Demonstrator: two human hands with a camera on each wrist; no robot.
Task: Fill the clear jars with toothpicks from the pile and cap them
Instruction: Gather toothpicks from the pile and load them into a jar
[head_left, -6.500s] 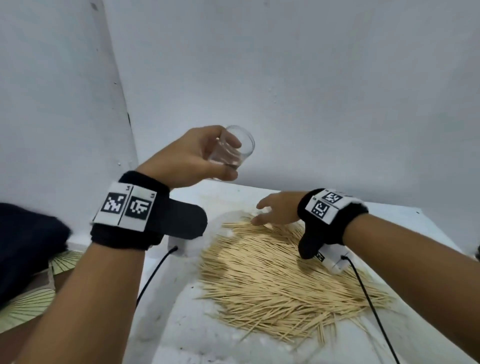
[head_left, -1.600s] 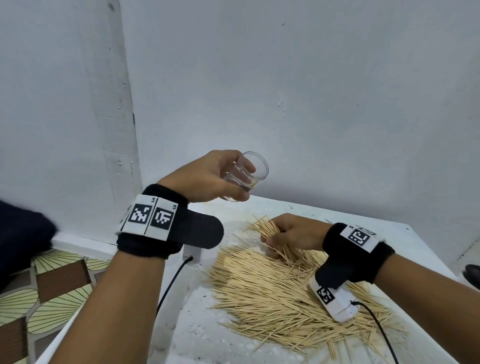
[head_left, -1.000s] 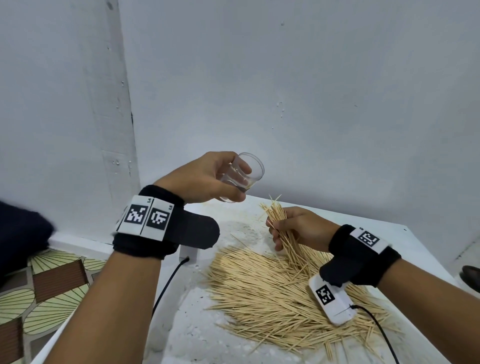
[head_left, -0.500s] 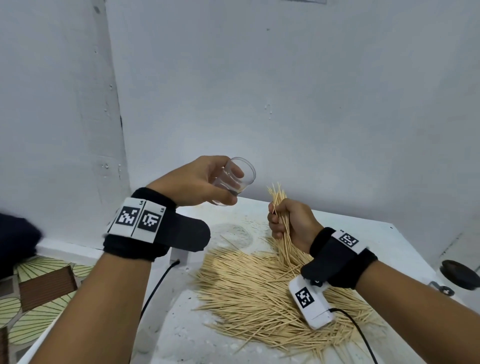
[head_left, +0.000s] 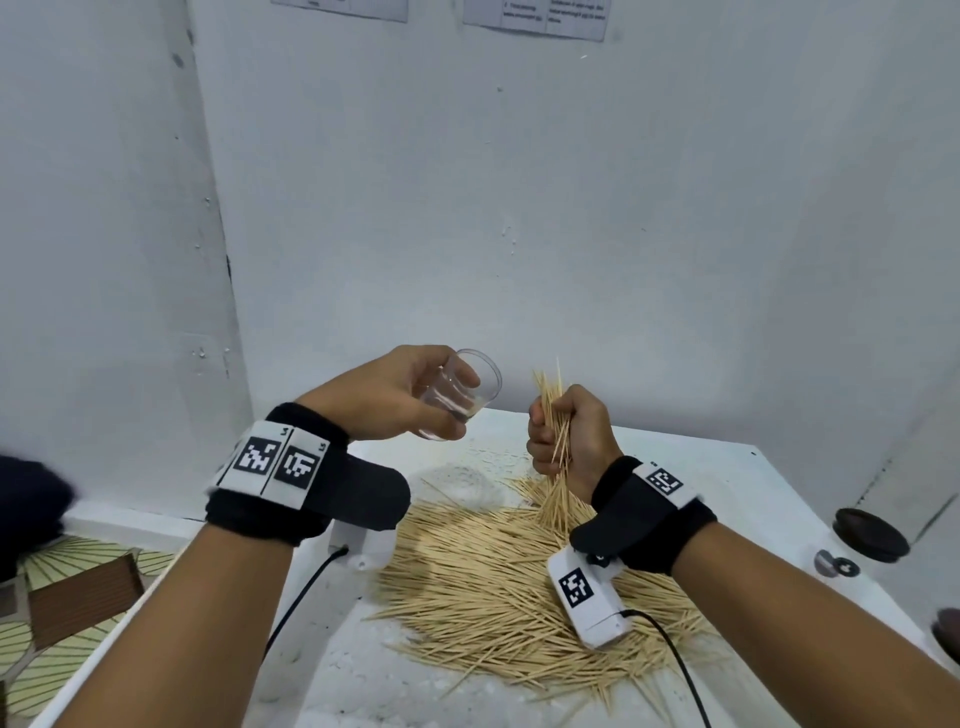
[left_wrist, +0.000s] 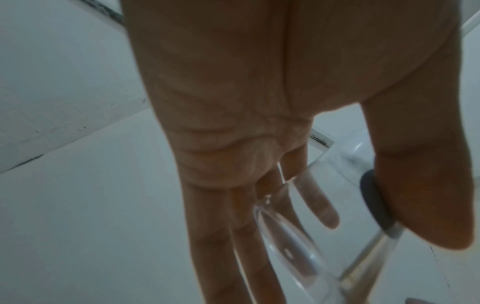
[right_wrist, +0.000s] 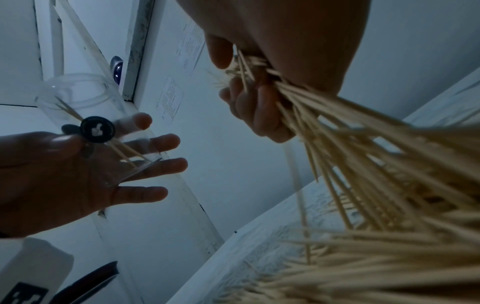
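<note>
My left hand (head_left: 395, 397) holds a clear jar (head_left: 462, 387) in the air, tilted with its mouth toward the right. A few toothpicks lie inside the jar (right_wrist: 85, 123), which bears a round black sticker (right_wrist: 97, 129); my left hand (right_wrist: 64, 174) cups it from below. My right hand (head_left: 566, 431) grips a bundle of toothpicks (head_left: 556, 415) upright, just right of the jar's mouth, its lower ends still reaching the pile (head_left: 519, 587). In the right wrist view the bundle (right_wrist: 350, 144) fans out from my right hand's curled fingers (right_wrist: 259, 107).
The pile lies on a white table (head_left: 753, 483) set against a white wall. Dark round lids (head_left: 870, 535) sit near the table's right edge, with a small grey cap (head_left: 836, 564) beside them. A patterned floor (head_left: 57, 649) shows at lower left.
My right hand gathered a bundle from the pile and lifted it upright beside the jar. The left hand kept the jar raised, shifting only slightly.
</note>
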